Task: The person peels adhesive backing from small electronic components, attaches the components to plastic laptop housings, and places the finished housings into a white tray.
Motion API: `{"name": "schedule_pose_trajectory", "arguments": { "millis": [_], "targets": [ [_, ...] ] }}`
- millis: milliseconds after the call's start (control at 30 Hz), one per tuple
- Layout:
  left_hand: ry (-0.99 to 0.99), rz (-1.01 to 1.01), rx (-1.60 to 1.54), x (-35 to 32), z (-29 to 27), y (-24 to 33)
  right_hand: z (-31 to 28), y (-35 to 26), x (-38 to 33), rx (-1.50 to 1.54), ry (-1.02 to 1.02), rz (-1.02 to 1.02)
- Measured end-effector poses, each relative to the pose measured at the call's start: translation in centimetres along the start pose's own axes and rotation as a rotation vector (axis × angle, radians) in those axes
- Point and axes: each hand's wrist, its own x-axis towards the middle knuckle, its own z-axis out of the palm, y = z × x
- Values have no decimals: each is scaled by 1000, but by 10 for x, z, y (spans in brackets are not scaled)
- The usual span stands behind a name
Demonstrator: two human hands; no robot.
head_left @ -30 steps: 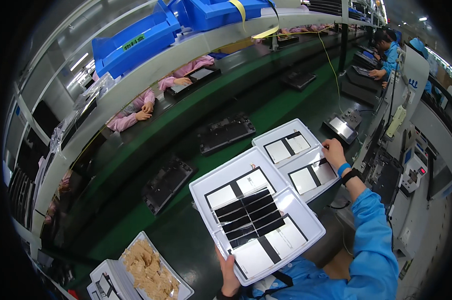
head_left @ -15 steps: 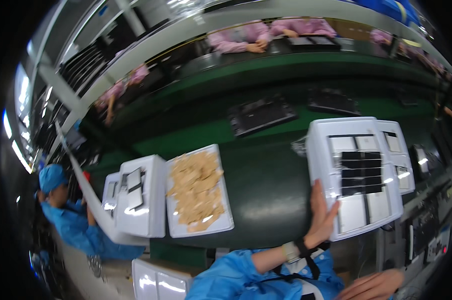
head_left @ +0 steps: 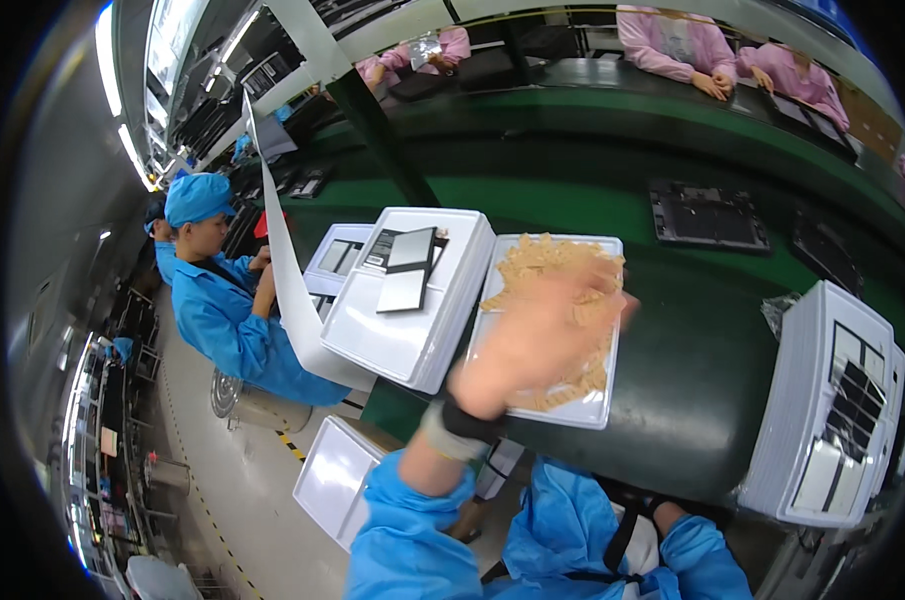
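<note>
My left hand point(head_left: 547, 335) is over a white tray point(head_left: 609, 385) that holds a heap of tan, paper-like pieces point(head_left: 537, 258). It is smeared by motion, so its fingers and any contact do not show clearly. Low at the right, only a bit of skin by my right hand point(head_left: 669, 515) shows beyond the blue sleeve; its fingers are hidden. Left of the tan pieces stands a stack of white trays point(head_left: 362, 340), with flat silver-and-black packs point(head_left: 408, 268) lying on top. Another white tray stack point(head_left: 784, 420) at the right carries similar packs point(head_left: 852, 410).
Dark flat frames point(head_left: 707, 215) lie on the green bench beyond. A co-worker in blue point(head_left: 217, 300) is at the left, past a curved white strip point(head_left: 290, 290). People in pink point(head_left: 672, 45) sit across the bench. A white tray point(head_left: 337, 475) is below the bench edge.
My view has swung left. My left hand has left the right-hand tray stack and moved left over the tan pieces. My right hand, plainly visible before, is now mostly hidden.
</note>
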Motion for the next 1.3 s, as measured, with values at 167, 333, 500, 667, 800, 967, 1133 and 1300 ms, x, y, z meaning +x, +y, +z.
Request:
{"name": "schedule_pose_trajectory", "arguments": {
  "millis": [167, 333, 500, 667, 800, 967, 1133, 1300],
  "targets": [
    [389, -433, 852, -5, -122, -163, 16, -23, 35, -23, -98, -37],
    [255, -734, 698, -43, -139, -258, 4, -33, 54, 5, -184, -51],
    [399, -561, 739, -38, -136, -265, 0, -46, 59, 28, -219, -68],
    [506, -637, 796, -22, -144, -230, -3, -60, 58, 43, -189, -140],
    [419, -543, 315, 0, -151, -190, -29, -76, 34, 178, -175, -313],
    [-106, -223, -462, 55, -114, -95, -173, -139, -54, 429, -387, -753],
    [-466, -141, -590, 136, -78, -77, -420, -306, -46, 315, 175, -475],
    [-916, -185, -872, 190, -17, -74, -478, -303, 102, 303, 1066, -650]
  ]
}}
